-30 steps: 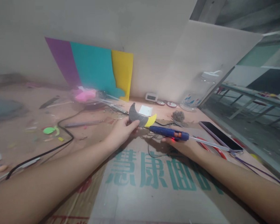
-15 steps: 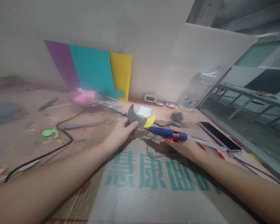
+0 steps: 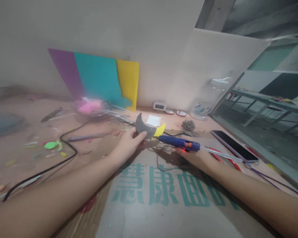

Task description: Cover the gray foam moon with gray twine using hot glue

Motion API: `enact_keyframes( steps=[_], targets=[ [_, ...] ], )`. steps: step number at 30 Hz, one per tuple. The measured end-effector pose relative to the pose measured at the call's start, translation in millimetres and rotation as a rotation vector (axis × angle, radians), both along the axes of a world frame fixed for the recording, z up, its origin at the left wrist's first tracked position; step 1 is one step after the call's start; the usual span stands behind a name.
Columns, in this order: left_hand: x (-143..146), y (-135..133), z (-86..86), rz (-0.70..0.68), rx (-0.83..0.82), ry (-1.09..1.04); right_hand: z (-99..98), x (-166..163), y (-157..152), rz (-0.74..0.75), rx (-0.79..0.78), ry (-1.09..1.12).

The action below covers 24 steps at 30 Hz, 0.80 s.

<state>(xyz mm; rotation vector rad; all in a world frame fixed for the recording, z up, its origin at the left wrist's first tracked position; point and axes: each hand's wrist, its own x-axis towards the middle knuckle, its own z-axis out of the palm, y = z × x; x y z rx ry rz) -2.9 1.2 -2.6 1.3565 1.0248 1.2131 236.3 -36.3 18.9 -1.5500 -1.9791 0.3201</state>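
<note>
Between the thumb and fingers of my left hand (image 3: 131,142) is a crescent moon shape (image 3: 144,128), mostly wrapped in grey yarn, with a bare yellow tip at its right end. My right hand (image 3: 188,155) is closed around a blue glue gun (image 3: 178,142), whose red light glows underneath. The gun's nozzle points left and meets the lower edge of the crescent near the border of grey and yellow; whether it touches is too small to tell. A clear glue stick (image 3: 221,154) sticks out of the gun's rear. Loose grey yarn (image 3: 160,165) hangs below the crescent.
A phone (image 3: 234,145) and red-handled scissors (image 3: 234,163) lie at the right. Behind stand a bottle (image 3: 203,102), a small clock (image 3: 159,105) and a yarn bundle (image 3: 188,125). A black cable (image 3: 73,153) crosses the left side among scraps. Coloured sheets (image 3: 96,77) lean on the wall.
Both hands keep their holds, and the crescent and glue gun stay in nearly the same place. The whole view has shifted slightly.
</note>
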Motion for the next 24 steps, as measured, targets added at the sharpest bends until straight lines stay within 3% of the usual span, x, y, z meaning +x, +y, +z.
enact_keyframes(
  steps=[24],
  targets=[
    [-2.3, 2.1, -5.7, 0.003, 0.083, 0.091, -5.6, 8.1, 2.1, -0.021, 0.010, 0.030]
  ],
)
